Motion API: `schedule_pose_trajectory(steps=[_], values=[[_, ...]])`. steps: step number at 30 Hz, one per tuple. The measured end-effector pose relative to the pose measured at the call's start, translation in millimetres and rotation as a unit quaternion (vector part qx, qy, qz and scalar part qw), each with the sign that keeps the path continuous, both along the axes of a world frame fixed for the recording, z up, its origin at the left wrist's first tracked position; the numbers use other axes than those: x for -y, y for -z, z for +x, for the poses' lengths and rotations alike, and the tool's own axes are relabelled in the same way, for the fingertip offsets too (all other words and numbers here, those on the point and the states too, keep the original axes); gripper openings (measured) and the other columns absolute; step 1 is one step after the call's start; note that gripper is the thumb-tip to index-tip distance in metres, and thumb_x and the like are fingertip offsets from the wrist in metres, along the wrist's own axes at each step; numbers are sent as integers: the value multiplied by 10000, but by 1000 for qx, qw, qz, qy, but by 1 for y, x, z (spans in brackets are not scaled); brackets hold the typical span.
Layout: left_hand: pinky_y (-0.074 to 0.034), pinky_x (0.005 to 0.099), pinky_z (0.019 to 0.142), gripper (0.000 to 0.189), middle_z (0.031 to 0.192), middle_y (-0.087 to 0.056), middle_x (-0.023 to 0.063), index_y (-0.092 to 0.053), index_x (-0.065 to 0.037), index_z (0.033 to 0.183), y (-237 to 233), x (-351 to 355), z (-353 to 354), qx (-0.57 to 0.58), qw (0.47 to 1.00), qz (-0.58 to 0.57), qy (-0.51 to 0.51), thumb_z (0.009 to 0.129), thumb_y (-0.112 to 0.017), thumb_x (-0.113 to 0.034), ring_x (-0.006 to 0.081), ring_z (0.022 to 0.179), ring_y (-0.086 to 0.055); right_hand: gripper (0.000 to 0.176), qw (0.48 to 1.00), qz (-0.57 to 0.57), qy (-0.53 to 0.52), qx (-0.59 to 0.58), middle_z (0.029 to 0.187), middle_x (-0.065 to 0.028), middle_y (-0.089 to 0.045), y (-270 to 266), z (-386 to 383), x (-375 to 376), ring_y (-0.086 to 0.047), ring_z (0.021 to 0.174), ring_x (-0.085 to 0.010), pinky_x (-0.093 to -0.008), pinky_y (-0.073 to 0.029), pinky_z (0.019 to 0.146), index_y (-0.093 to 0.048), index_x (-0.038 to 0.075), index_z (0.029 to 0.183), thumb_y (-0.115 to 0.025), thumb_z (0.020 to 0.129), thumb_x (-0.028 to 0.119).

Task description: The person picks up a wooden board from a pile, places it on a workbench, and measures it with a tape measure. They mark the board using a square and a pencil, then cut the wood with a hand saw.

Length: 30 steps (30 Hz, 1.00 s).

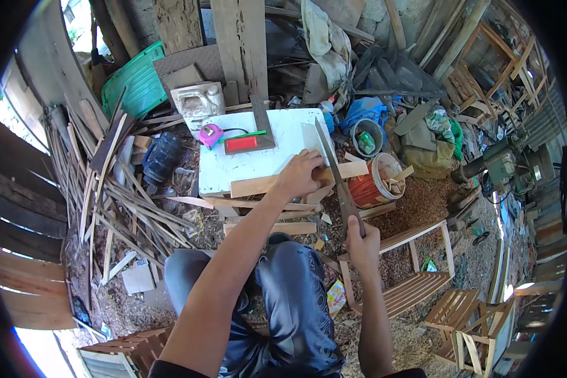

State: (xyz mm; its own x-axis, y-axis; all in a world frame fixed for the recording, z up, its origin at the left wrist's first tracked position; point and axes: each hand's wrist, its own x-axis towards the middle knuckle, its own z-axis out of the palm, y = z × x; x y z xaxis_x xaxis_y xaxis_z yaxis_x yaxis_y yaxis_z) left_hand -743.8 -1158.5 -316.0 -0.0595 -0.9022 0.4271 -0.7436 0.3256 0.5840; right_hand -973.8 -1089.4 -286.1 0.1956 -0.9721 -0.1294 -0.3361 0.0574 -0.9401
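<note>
My left hand (pixel 298 174) presses down on a long wooden strip (pixel 258 184) that lies across the near edge of a white board (pixel 233 160). My right hand (pixel 361 242) grips the handle of a handsaw (pixel 335 169), whose blade runs up and away across the strip just right of my left hand. On the white board lie a pink tape measure (pixel 210 134), a green pencil (pixel 244 136) and a metal square with a red block (pixel 249 140). My knees in dark trousers show below.
A pile of thin wood slats (pixel 116 201) lies at the left. An orange bucket with offcuts (pixel 377 183) stands right of the board. Slatted wooden frames (pixel 416 283) lie at the lower right. A machine (pixel 504 164) stands at the far right. Sawdust covers the ground.
</note>
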Motion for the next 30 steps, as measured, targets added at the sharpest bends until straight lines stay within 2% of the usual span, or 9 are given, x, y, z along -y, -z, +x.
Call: schedule_pose_trajectory(steps=[2,5,7,10,17,20,27,30], values=[[-446,397,801,340,912,-569,71,-589,-43,845,2,-2,0,6,1000,9,-2,658,-800,-233,286,888,-521,464,998,51,8,28,527,35,-425,-7,-6,-4,-371,507,-62,-294,-294,460,-506,-8,629,-547,959,315],[-449,396,802,345,898,-571,74,-585,-40,839,-1,3,-1,4,1000,6,2,652,-803,-232,287,884,-524,451,998,36,8,-47,532,36,-425,-20,-27,-35,-371,522,-53,-289,-287,463,-525,-9,646,-543,961,314],[-451,394,799,347,890,-572,76,-583,-39,835,1,0,1,-5,1000,6,4,649,-804,-232,288,879,-523,444,998,60,19,-22,536,34,-433,-19,-45,-60,-377,521,-51,-290,-287,462,-537,-9,656,-540,963,312],[-455,392,785,349,882,-571,80,-582,-38,833,1,2,0,11,1000,-5,22,646,-803,-233,288,875,-522,437,998,47,16,-47,534,29,-433,-22,-54,-77,-375,517,-49,-290,-285,461,-538,-7,662,-535,965,307],[-450,394,800,331,909,-572,86,-590,-36,847,-3,-1,-1,19,1000,9,10,665,-792,-224,292,888,-521,493,1000,-22,7,-18,496,11,-383,-11,14,5,-358,508,-63,-304,-293,463,-501,-28,602,-559,949,318],[-451,396,800,331,914,-575,88,-592,-34,852,-5,-3,1,13,1000,18,6,669,-794,-223,294,891,-526,492,1000,-22,-1,-23,491,9,-376,-10,13,5,-352,513,-57,-306,-294,463,-494,-23,590,-565,946,310],[-463,386,777,323,884,-586,77,-596,-43,822,2,1,2,-7,1000,-5,20,632,-805,-199,290,847,-543,443,998,43,33,-31,522,35,-410,-16,-52,-83,-363,518,-45,-285,-279,454,-528,-4,626,-565,953,292],[-467,383,770,308,883,-584,74,-598,-47,811,0,0,2,-7,1000,0,27,630,-801,-191,283,850,-542,439,997,55,38,-30,525,38,-412,-20,-48,-83,-360,520,-40,-279,-271,454,-527,2,629,-562,955,294]])
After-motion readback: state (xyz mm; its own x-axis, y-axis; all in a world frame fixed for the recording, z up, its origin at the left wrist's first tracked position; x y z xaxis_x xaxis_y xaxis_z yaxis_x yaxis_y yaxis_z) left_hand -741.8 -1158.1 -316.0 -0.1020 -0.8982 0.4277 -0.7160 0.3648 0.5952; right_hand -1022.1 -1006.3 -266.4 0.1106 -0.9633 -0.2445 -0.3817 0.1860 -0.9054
